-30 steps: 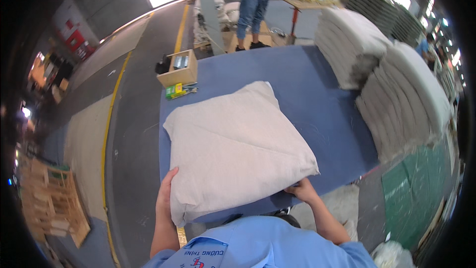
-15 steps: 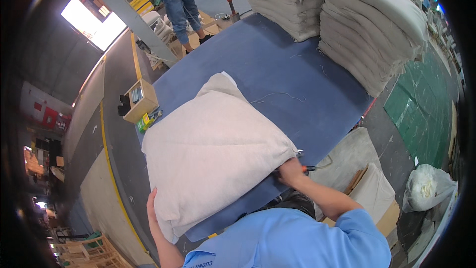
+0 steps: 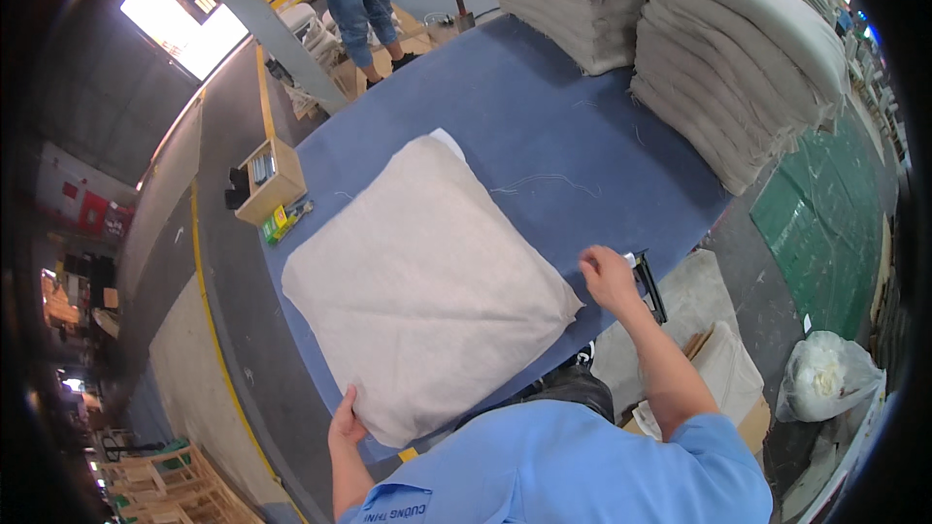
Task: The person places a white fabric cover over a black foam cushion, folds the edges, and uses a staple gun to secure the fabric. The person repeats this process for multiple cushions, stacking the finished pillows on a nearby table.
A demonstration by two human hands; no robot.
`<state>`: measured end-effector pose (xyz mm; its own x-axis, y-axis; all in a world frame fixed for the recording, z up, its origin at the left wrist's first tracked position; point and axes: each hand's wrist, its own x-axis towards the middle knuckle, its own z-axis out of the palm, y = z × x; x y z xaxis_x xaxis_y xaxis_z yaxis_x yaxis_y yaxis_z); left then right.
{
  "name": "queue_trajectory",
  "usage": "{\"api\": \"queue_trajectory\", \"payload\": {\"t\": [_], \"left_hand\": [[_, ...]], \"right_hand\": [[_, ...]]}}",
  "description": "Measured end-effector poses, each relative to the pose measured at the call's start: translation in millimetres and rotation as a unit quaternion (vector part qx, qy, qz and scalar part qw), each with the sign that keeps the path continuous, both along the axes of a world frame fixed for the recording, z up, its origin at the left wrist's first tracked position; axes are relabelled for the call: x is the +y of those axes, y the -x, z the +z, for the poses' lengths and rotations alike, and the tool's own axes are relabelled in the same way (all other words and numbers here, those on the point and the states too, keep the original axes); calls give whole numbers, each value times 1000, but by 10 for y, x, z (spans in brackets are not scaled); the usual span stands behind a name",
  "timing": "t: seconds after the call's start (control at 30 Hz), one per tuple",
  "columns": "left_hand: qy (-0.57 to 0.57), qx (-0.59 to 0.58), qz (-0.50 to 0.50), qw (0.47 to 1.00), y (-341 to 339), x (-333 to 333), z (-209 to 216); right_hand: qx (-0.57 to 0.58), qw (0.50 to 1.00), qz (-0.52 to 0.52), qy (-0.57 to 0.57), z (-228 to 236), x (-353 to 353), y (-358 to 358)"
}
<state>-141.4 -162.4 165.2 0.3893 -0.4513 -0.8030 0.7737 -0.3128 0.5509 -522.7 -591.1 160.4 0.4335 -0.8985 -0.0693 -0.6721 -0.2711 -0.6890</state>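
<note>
A pale, off-white cloth-covered cushion lies on the blue table in front of me. At its near left edge my left hand grips the cloth, with the thumb uppermost and some fingers hidden by the edge. My right hand hovers just beyond the cushion's right corner, apart from it, fingers loosely bent with nothing visible in them. Right beside that wrist, a black tool like a staple gun rests at the table's right edge, partly covered by the hand.
Tall stacks of pale cushions stand at the far right of the table. A wooden box and a small green-yellow carton sit at the left edge. Beyond, a person stands near a grey post. A stuffed plastic bag lies right.
My right hand has moved away from the cushion's corner, up and right, and the black tool now shows beside it. The cushion lies flatter and slightly turned; its far flap no longer stands out.
</note>
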Motion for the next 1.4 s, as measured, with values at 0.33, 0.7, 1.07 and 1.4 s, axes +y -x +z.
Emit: {"api": "queue_trajectory", "payload": {"t": [0.33, 0.7, 1.07, 1.4], "left_hand": [[-124, 10, 76, 989, -150, 288, -172], [-100, -156, 167, 968, 186, 541, -452], [-158, -189, 204, 948, 198, 876, -555], [-110, -107, 184, 971, 934, 1137, -588]], "right_hand": [[56, 960, 23, -275, -569, -337, -777], [-14, 962, -1, -273, -563, -7, -140], [-114, 907, -65, -401, -762, 375, 143], [-145, 888, -74, -429, -763, 433, 327]]}}
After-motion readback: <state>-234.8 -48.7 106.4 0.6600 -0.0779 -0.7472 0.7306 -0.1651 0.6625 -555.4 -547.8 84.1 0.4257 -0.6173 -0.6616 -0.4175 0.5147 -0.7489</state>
